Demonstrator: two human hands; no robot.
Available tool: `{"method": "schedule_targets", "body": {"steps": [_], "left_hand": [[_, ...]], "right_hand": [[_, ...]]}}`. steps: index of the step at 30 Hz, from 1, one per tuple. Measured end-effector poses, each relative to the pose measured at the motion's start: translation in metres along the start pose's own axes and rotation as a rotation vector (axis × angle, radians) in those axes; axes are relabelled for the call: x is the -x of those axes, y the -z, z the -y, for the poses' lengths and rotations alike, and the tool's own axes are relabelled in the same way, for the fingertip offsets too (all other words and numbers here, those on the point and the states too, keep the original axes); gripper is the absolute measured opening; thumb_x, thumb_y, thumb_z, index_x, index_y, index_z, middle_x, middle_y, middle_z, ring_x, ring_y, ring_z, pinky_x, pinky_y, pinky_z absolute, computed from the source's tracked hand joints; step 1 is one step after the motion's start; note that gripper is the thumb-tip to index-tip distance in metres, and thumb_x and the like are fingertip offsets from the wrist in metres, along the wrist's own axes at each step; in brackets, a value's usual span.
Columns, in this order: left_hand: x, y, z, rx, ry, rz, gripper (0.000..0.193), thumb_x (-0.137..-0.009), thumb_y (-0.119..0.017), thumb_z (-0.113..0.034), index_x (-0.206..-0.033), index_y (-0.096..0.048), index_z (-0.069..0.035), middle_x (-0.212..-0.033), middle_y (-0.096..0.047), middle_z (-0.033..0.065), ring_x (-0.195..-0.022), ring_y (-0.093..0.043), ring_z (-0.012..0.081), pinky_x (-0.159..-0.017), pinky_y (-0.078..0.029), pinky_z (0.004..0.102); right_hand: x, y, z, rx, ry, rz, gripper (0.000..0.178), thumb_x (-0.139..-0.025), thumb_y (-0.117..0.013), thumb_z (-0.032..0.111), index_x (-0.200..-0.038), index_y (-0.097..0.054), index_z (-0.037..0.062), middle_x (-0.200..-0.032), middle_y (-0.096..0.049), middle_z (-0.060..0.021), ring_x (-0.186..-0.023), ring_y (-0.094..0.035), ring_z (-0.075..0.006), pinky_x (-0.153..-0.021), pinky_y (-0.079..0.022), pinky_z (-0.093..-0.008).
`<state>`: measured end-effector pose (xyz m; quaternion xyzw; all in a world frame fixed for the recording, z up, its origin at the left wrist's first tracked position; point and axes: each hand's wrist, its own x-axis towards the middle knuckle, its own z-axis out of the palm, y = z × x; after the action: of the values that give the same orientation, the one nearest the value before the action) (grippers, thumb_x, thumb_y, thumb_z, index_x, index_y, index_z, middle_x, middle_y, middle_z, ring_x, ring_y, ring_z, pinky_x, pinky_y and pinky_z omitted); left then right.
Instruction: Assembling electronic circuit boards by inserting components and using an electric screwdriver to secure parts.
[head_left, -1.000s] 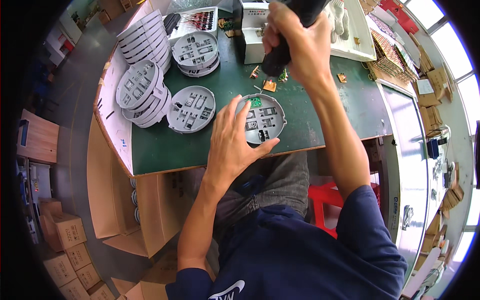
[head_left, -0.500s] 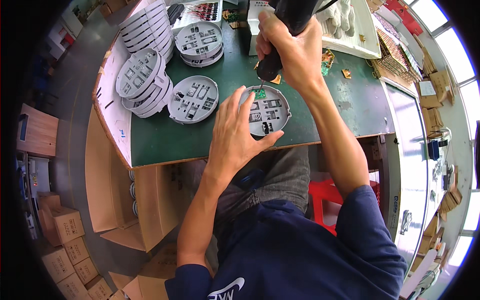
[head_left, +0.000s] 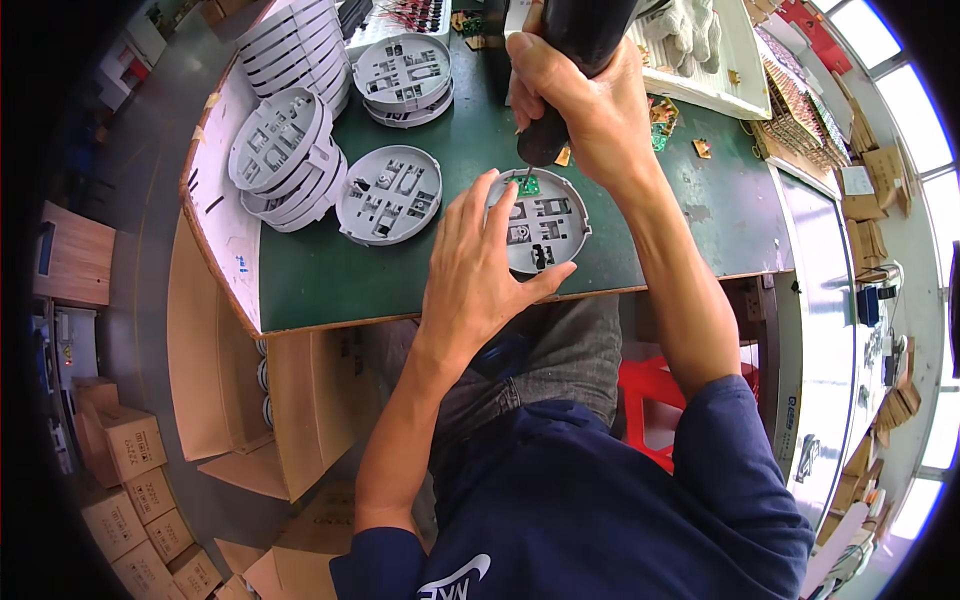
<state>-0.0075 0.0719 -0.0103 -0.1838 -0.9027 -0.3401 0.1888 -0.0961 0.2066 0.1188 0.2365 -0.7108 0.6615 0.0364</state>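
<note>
A round grey plastic housing (head_left: 562, 235) lies on the green table in front of me. My left hand (head_left: 472, 265) grips its left rim, with the thumb at the near edge and the fingers along the far left side. Near the far rim inside it sits a small green circuit board (head_left: 526, 186). My right hand (head_left: 585, 105) is wrapped round a black electric screwdriver (head_left: 545, 138), held tilted over the housing. Its thin bit points down onto the board; whether it sits on a screw is too small to tell.
Left of my hands lies another grey housing (head_left: 390, 196), with stacked housings (head_left: 275, 140) beyond it. A white tray (head_left: 745, 95) with gloves (head_left: 690, 35) stands at the far right. Small circuit boards (head_left: 702, 149) are scattered near it. An open cardboard box (head_left: 320, 400) stands below the table's left edge.
The view has shifted slightly, so the housing and tray appear a little further right. Both hands keep their hold, and the screwdriver bit remains at the green board.
</note>
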Motion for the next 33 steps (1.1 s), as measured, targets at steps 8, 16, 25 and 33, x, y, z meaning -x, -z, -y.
{"method": "schedule_targets", "body": {"steps": [8,16,25,33], "left_hand": [[0.003,0.004,0.000,-0.005,0.007,0.005,0.092,-0.076,-0.083,-0.053,-0.141,-0.049,0.002,-0.150,-0.044,0.0234,-0.135,-0.046,0.0423,-0.111,-0.040,0.0494],[-0.103,0.076,0.043,-0.155,-0.056,0.062,0.093,-0.076,-0.085,-0.047,-0.146,-0.046,0.002,-0.156,-0.038,0.0272,-0.144,-0.039,0.0396,-0.116,-0.036,0.0440],[-0.197,0.090,0.114,-0.565,0.138,0.645,0.136,-0.057,-0.093,-0.052,-0.161,-0.019,-0.003,-0.163,-0.023,0.0254,-0.149,-0.030,0.0426,-0.121,-0.032,0.0443],[-0.182,0.097,0.116,-0.441,0.048,0.449,0.121,-0.065,-0.089,-0.048,-0.159,-0.027,-0.004,-0.156,-0.034,0.0266,-0.142,-0.039,0.0427,-0.117,-0.037,0.0440]], "right_hand": [[-0.014,-0.004,-0.018,-0.089,0.130,0.002,0.046,-0.093,-0.071,0.021,-0.127,-0.055,-0.0049,-0.070,-0.058,-0.0033,-0.059,-0.058,-0.0115,-0.058,-0.051,-0.0296],[-0.031,0.023,-0.006,-0.026,0.244,-0.074,0.052,-0.095,-0.074,0.029,-0.130,-0.054,-0.0039,-0.074,-0.062,-0.0046,-0.067,-0.063,-0.0129,-0.067,-0.053,-0.0290],[0.011,0.032,-0.018,0.260,0.088,-0.078,0.063,-0.095,-0.074,0.030,-0.143,-0.045,-0.0004,-0.108,-0.068,-0.0132,-0.096,-0.068,-0.0192,-0.085,-0.054,-0.0310],[0.127,0.016,-0.054,0.907,0.245,0.305,0.075,-0.082,-0.082,0.031,-0.145,-0.049,0.0063,-0.143,-0.051,-0.0234,-0.139,-0.041,-0.0427,-0.116,-0.036,-0.0480]]}}
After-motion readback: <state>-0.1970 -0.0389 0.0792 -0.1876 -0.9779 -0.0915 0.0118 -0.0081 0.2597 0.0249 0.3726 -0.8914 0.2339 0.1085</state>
